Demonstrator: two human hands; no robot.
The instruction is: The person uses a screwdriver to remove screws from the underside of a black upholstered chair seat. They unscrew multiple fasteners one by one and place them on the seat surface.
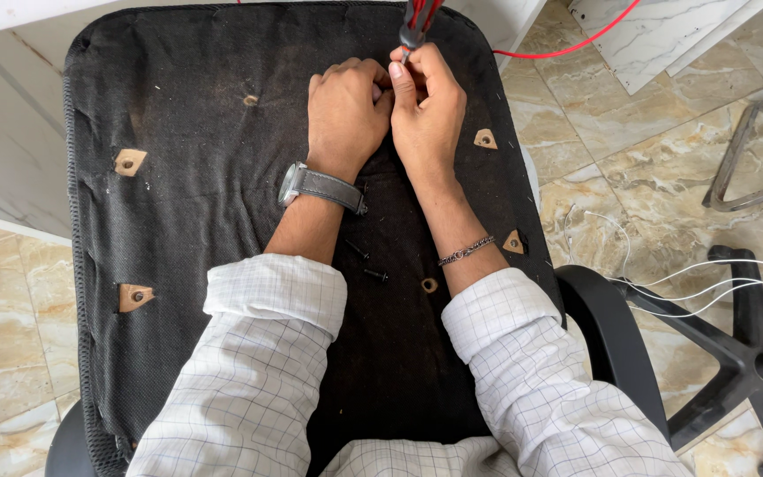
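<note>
An upturned office chair seat, covered in black fabric with several wooden bolt holes, lies in front of me. My left hand rests on it with curled fingers pressed against my right hand. My right hand grips the shaft of a red-and-black handled screwdriver that stands upright near the seat's far edge. What the left fingers pinch is hidden. Two loose black screws lie on the fabric between my forearms.
A black chair armrest and a star-shaped wheel base lie on the marble floor at the right. White wires and a red cable trail there. A white wall panel stands at the left.
</note>
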